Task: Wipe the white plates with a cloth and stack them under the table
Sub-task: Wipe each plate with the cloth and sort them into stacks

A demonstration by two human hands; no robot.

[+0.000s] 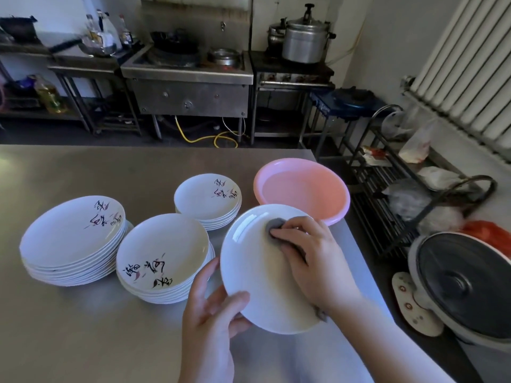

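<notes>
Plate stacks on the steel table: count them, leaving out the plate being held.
3: a large stack at the left, a middle stack beside the left hand, a smaller stack behind, near the pink basin.

The right hand [312,252] hides most of the grey cloth [274,226]. At four o'clock the frame's edge cuts off the cooker [464,288]. Both forearms leave at six o'clock.
</notes>
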